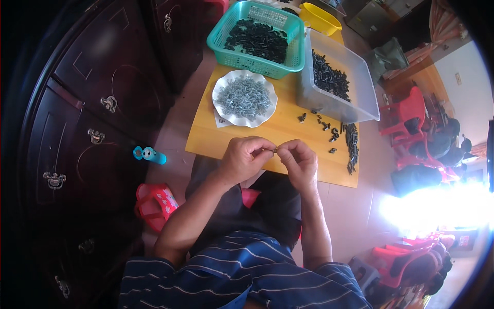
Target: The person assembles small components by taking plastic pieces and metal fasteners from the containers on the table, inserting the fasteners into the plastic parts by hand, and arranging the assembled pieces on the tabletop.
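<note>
Over the near edge of the wooden table, my left hand and my right hand meet fingertip to fingertip. Both are closed in a pinch on a small dark piece, mostly covered by the fingers; its exact kind cannot be made out. Beyond my left hand stands a white wavy-rimmed plate heaped with small silvery metal parts. Loose short black pieces lie beyond and right of my right hand. A row of slim black pieces is piled along the table's right side.
A green plastic basket of flat black pieces stands at the back. To its right is a translucent bin with many black pieces. A yellow basin sits behind. Dark cabinets line the left; red chairs stand right.
</note>
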Demonstrator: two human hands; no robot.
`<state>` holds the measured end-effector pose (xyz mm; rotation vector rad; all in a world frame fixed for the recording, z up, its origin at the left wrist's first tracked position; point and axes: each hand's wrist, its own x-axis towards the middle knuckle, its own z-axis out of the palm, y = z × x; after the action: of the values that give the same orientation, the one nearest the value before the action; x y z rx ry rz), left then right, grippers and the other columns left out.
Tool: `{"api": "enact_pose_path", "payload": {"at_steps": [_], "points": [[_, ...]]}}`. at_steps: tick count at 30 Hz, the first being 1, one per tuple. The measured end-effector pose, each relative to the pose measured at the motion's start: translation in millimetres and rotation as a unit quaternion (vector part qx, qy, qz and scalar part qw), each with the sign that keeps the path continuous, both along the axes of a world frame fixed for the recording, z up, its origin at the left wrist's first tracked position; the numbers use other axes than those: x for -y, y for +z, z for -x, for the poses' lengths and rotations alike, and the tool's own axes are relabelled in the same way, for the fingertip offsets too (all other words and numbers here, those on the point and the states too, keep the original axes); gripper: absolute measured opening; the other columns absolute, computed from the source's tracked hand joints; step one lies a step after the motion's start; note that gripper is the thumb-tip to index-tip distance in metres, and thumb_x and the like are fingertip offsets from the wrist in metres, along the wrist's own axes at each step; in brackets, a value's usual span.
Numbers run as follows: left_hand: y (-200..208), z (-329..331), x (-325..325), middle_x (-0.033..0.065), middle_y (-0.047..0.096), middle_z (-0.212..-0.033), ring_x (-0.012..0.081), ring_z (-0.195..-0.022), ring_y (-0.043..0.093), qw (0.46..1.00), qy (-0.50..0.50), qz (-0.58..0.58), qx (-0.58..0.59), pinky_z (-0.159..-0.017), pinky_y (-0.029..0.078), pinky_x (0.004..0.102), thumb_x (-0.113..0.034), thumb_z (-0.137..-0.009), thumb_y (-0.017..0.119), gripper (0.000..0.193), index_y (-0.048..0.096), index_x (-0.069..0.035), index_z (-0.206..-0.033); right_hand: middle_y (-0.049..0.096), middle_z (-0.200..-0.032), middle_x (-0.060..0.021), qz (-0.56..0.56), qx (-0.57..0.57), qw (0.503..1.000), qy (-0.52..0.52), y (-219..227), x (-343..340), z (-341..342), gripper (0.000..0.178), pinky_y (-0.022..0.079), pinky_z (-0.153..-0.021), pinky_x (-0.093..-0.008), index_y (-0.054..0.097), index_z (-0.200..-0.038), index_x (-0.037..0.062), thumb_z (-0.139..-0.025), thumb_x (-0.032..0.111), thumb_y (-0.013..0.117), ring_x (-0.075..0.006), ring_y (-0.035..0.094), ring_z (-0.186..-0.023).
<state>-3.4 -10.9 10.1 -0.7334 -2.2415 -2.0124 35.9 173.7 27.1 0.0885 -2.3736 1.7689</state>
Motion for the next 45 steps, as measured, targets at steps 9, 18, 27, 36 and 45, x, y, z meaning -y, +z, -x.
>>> {"api": "enact_pose_path", "payload": {"at_steps": [9, 18, 27, 36, 45], "points": [[-5, -1, -1, 0.0096, 0.074, -0.08, 0.0129, -0.07, 0.07, 0.999, -0.012, -0.012, 0.034, -0.064, 0.055, 0.0274, 0.0, -0.086, 0.073, 0.009, 0.074, 0.002, -0.095, 0.071, -0.081, -0.0094, -0.122, -0.075, 0.99, -0.015, 9, 7, -2, 0.007, 0.055, -0.068, -0.0294, 0.067, -0.089, -0.0006, -0.09, 0.002, 0.074, -0.0176, 0.07, -0.071], [-12, -1, 1, 0.0085, 0.076, -0.085, 0.0101, -0.076, 0.071, 0.993, -0.07, -0.016, 0.091, -0.067, 0.057, 0.0259, 0.003, -0.088, 0.071, 0.01, 0.073, 0.005, -0.097, 0.071, -0.081, -0.0095, -0.121, -0.073, 0.99, 0.014, 1, -2, -6, 0.006, 0.054, -0.066, -0.0295, 0.068, -0.088, -0.0004, -0.089, 0.0, 0.074, -0.0179, 0.07, -0.07], [-8, -5, -7, 0.0131, 0.073, -0.079, 0.0222, -0.07, 0.071, 1.0, 0.005, 0.019, 0.007, -0.062, 0.055, 0.0325, 0.001, -0.085, 0.07, 0.006, 0.072, 0.002, -0.091, 0.071, -0.08, -0.005, -0.047, -0.022, 0.998, -0.038, -21, 3, -10, 0.007, 0.053, -0.066, -0.0261, 0.068, -0.089, -0.0007, -0.092, 0.003, 0.073, -0.0125, 0.068, -0.069], [-9, -5, -10, 0.0137, 0.068, -0.079, 0.0349, -0.073, 0.068, 0.987, 0.04, 0.057, -0.142, -0.064, 0.054, 0.0414, 0.0, -0.084, 0.071, 0.006, 0.068, -0.003, -0.088, 0.069, -0.083, -0.0029, 0.213, 0.131, 0.968, -0.023, -29, 0, -10, 0.011, 0.052, -0.063, -0.0233, 0.069, -0.097, 0.0024, -0.099, 0.013, 0.07, -0.0087, 0.06, -0.067], [-3, 0, -4, 0.0123, 0.072, -0.084, 0.0295, -0.076, 0.072, 0.995, 0.03, 0.003, -0.092, -0.067, 0.056, 0.0353, 0.003, -0.084, 0.072, 0.011, 0.071, -0.001, -0.094, 0.069, -0.092, -0.0055, 0.397, 0.163, 0.902, 0.045, -32, -7, -5, 0.03, 0.054, -0.07, -0.0264, 0.065, -0.113, 0.0036, -0.107, 0.031, 0.056, -0.0126, 0.063, -0.074]]}}
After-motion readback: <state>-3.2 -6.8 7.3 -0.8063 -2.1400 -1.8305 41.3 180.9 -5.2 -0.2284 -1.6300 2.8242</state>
